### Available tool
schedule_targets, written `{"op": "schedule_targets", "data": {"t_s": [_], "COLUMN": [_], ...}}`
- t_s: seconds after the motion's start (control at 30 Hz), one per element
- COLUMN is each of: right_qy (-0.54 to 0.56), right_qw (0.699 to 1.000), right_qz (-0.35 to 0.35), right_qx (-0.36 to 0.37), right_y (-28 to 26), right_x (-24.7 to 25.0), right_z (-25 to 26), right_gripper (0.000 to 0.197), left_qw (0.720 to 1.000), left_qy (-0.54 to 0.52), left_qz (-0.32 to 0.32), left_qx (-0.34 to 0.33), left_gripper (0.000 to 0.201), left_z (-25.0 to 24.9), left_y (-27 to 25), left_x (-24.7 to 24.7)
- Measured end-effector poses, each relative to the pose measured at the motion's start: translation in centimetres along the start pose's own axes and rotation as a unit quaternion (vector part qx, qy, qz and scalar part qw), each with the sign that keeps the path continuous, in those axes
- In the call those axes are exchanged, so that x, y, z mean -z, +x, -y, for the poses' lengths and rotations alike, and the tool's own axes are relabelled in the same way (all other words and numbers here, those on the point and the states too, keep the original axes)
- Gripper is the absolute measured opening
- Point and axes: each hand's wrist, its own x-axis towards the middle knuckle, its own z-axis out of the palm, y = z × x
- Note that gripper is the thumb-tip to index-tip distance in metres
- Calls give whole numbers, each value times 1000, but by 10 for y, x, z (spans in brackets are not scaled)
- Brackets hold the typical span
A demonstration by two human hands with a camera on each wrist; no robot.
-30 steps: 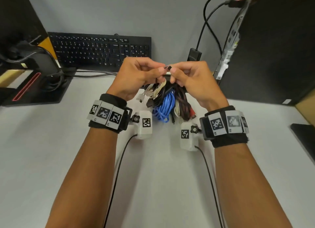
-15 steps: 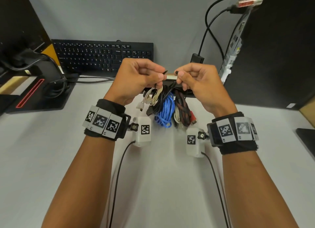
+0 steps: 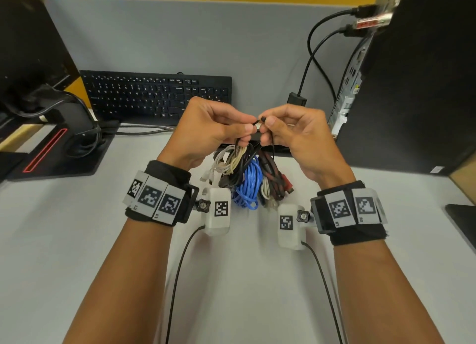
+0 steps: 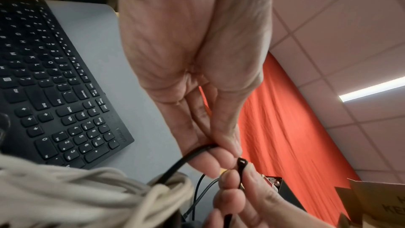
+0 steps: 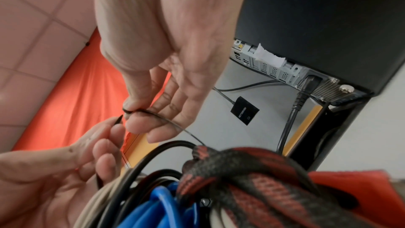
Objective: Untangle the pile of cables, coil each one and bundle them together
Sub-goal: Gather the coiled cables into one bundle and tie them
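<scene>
A bundle of coiled cables [image 3: 248, 179] hangs under my two hands above the grey desk [image 3: 77, 240]: a blue cable [image 3: 248, 186], beige ones [image 3: 235, 158], black ones and a red-black braided cable [image 5: 252, 176]. A thin black zip tie [image 3: 258, 119] loops through the bundle. My left hand [image 3: 248, 128] pinches the tie's pointed tail [image 5: 118, 120] between thumb and fingers. My right hand [image 3: 266, 122] pinches the tie's head [image 4: 242, 161]. The two ends sit close together, not joined.
A black keyboard [image 3: 154, 96] leans against the back partition. A black computer tower [image 3: 412, 86] with plugged cables stands at the right, with a small black adapter [image 3: 296, 99] beside it. A monitor stand [image 3: 51, 150] is at the left, and a dark flat object [image 3: 461, 220] at the right edge.
Both hands stayed on the tie's two ends above the bundle. The ends drew slightly apart half a second ago and now face each other closely. The bundle still hangs beneath.
</scene>
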Motion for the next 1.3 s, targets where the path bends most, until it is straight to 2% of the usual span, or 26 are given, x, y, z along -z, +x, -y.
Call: {"op": "schedule_targets", "data": {"t_s": [0.63, 1.13, 1.3], "right_qy": [-22, -25, -44], "right_qw": [1000, 999, 999], "right_qz": [10, 34, 14], "right_qx": [20, 7, 17], "right_y": [2, 0, 1], "right_x": [5, 5, 5], "right_z": [-7, -9, -10], "right_gripper": [13, 12, 12], "left_qw": [1000, 999, 999], "left_qy": [27, 34, 27], "left_qz": [14, 12, 18], "left_qx": [4, 17, 17], "left_gripper": [18, 16, 16], "left_z": [0, -2, -4], "left_y": [-2, -4, -4], "left_x": [-1, 1, 0]}}
